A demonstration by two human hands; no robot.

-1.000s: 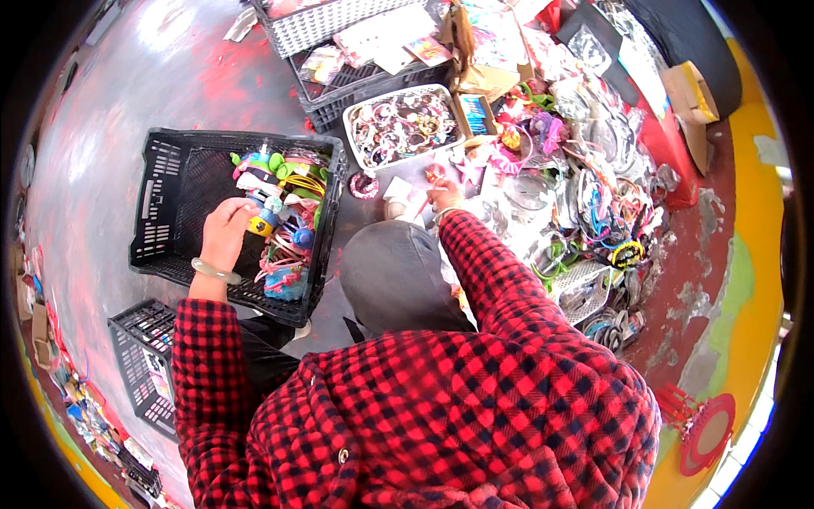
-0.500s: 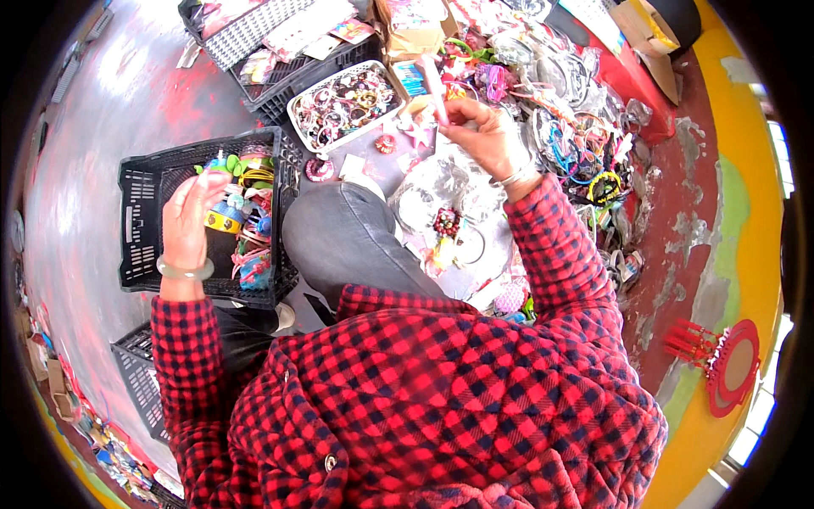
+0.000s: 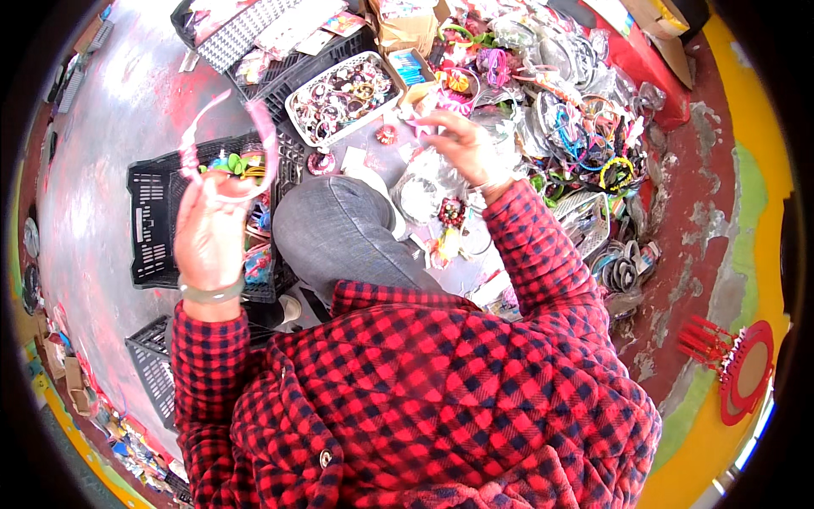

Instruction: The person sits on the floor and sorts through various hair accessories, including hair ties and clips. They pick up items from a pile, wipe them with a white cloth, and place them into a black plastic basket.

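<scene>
A pink hair band [image 3: 265, 144] with a ruffled side stands up from my left hand [image 3: 210, 233], whose fingers are closed round its lower part. Behind that hand is a black plastic crate [image 3: 151, 246], partly hidden, with colourful hair accessories in it. My right hand [image 3: 462, 144] reaches forward with thumb and fingers apart, and nothing is plainly held in it. Just beyond its fingertips lies a pink and white hair piece [image 3: 414, 119]; whether they touch is unclear. Below this hand are clear plastic wrapping [image 3: 420, 195] and a dark red beaded hair tie [image 3: 451, 212].
A white basket [image 3: 292, 110] full of hair ties stands ahead of my knee [image 3: 339, 229]. Stacked black crates [image 3: 263, 93] and a cardboard box [image 3: 407, 30] are behind it. A large heap of bagged headbands [image 3: 585, 144] spreads to the right, beside a red container [image 3: 649, 72].
A pink hair band now stands in my left hand, which has come up and nearer. The pink strip is gone from my right hand, which has drawn slightly left with its fingers spread.
</scene>
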